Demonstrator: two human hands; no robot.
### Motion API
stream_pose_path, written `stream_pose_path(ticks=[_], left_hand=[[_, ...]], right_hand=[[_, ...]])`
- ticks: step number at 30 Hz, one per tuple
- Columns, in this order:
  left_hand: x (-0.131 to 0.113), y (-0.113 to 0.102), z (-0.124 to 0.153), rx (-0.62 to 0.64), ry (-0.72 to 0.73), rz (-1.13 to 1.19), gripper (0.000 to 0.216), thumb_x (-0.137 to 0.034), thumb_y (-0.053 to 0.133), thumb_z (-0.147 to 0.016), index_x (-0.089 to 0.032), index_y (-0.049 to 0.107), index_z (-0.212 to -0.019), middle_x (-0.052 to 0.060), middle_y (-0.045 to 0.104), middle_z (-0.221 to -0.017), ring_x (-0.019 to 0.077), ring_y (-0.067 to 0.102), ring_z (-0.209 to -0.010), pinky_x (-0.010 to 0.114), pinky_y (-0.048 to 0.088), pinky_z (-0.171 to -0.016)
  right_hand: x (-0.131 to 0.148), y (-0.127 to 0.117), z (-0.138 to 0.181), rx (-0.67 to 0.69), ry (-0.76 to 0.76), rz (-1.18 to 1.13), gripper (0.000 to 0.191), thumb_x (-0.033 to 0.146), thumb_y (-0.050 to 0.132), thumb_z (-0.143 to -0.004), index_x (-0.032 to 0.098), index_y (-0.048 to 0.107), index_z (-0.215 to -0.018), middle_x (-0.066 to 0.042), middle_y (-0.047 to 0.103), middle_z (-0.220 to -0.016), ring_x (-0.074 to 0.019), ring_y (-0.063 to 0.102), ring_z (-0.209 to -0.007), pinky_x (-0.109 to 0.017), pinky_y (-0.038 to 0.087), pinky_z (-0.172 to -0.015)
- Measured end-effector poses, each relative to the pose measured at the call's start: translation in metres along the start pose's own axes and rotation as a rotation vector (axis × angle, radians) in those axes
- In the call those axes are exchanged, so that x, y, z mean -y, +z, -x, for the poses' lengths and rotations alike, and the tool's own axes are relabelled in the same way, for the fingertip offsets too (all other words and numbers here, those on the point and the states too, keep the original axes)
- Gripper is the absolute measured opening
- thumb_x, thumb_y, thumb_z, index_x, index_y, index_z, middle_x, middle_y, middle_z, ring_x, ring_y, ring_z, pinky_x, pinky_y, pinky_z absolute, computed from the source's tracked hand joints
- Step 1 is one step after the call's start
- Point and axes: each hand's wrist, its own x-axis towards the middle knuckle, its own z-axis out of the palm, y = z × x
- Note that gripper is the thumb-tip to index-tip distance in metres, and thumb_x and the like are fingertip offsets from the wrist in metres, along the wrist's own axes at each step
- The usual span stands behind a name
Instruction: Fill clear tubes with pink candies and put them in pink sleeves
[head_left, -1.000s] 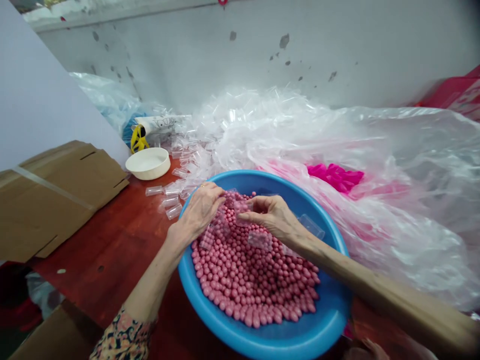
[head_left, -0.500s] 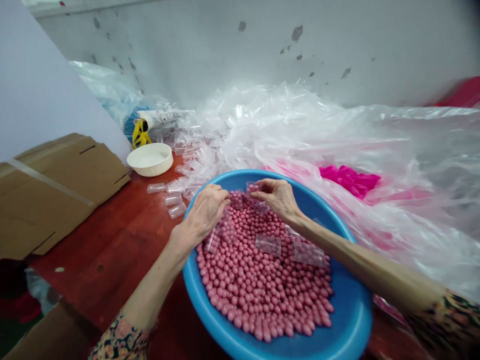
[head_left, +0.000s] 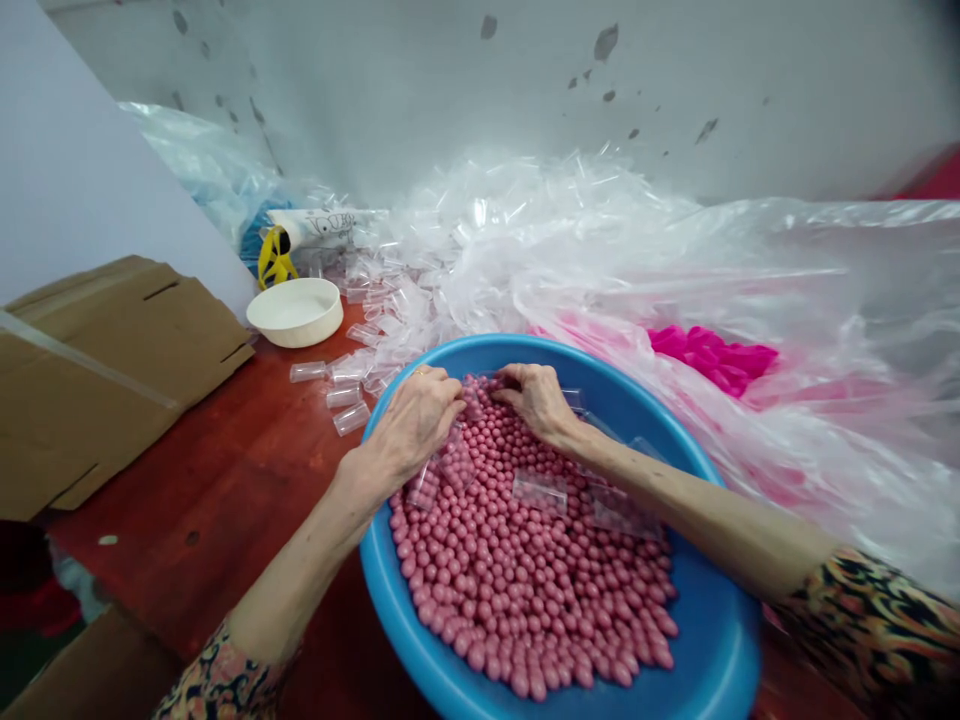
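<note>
Beads [head_left: 525,570] are contained in a tub [head_left: 709,640] at lower centre of the frame, topped with tubes [head_left: 540,492]. At their upper edge, the left hand [head_left: 420,415] and right hand [head_left: 541,402] are curled; whether anything is gripped cannot be told.

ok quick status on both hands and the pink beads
Left hand and right hand over far part of blue basin, grips unclear. Pink beads spread inside. Clear tubes atop beads, possibly in the way.
</note>
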Motion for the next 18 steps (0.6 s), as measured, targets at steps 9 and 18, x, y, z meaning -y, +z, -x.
stream_pose_path(ticks=[9,18], left_hand=[[-0.009,0.008,-0.025,0.076,0.173,-0.273,0.022,-0.014,0.04,-0.092,-0.015,0.057,-0.105,0.01,0.055,-0.111,0.0259,0.044,-0.114,0.04,0.04,-0.095],[0.009,0.034,-0.028,0.173,0.229,-0.286,0.024,-0.015,0.031,-0.094,-0.017,0.051,-0.107,0.009,0.054,-0.114,0.0237,0.048,-0.11,0.039,0.039,-0.095]], right_hand=[[-0.002,-0.009,-0.001,-0.022,-0.017,-0.051,0.015,0.023,0.062,-0.072,0.011,0.071,-0.076,0.0,0.063,-0.061,-0.0131,0.052,-0.059,-0.025,0.038,-0.059],[0.0,-0.05,0.036,0.188,-0.243,0.21,0.016,0.021,0.053,-0.08,0.015,0.064,-0.069,-0.001,0.06,-0.061,-0.0129,0.05,-0.056,-0.025,0.036,-0.055]])
